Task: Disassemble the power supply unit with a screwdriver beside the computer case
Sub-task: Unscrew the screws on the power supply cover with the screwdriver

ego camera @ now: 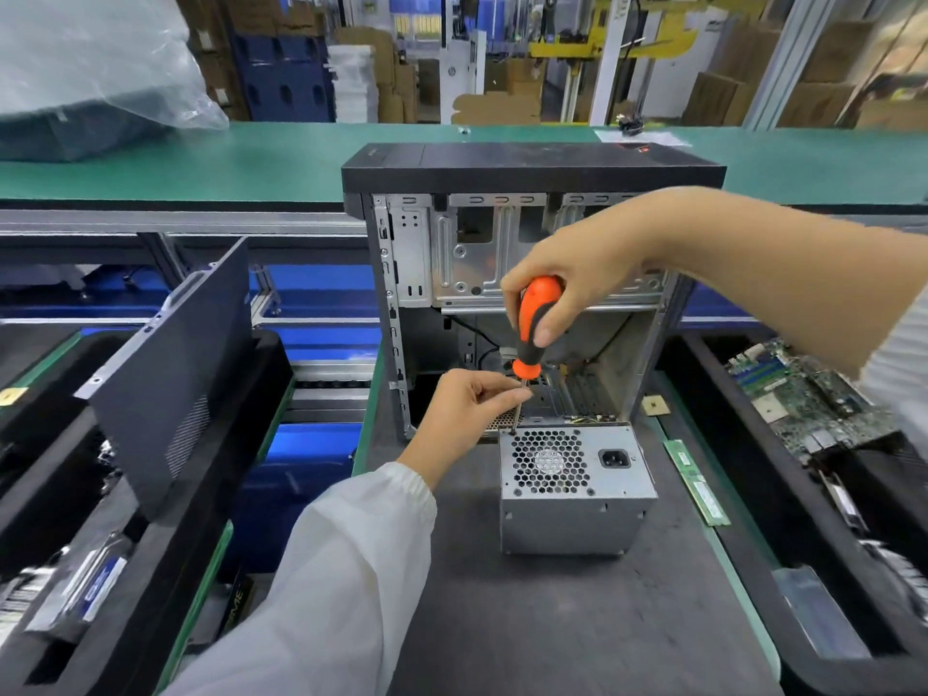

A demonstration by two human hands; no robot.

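Power supply unit (575,487) stands on the dark mat (552,620) at the middle of the workstation, its fan grille facing up, just in front of the open computer case (522,273). From the left, I see my left hand (464,419) pinching the screwdriver shaft just above the unit's top left corner, while my right hand (572,283) wraps the orange handle of the screwdriver (533,326) held upright. I judge the unit a stiff, fairly heavy steel box, best held by its flat side walls, away from the grille.
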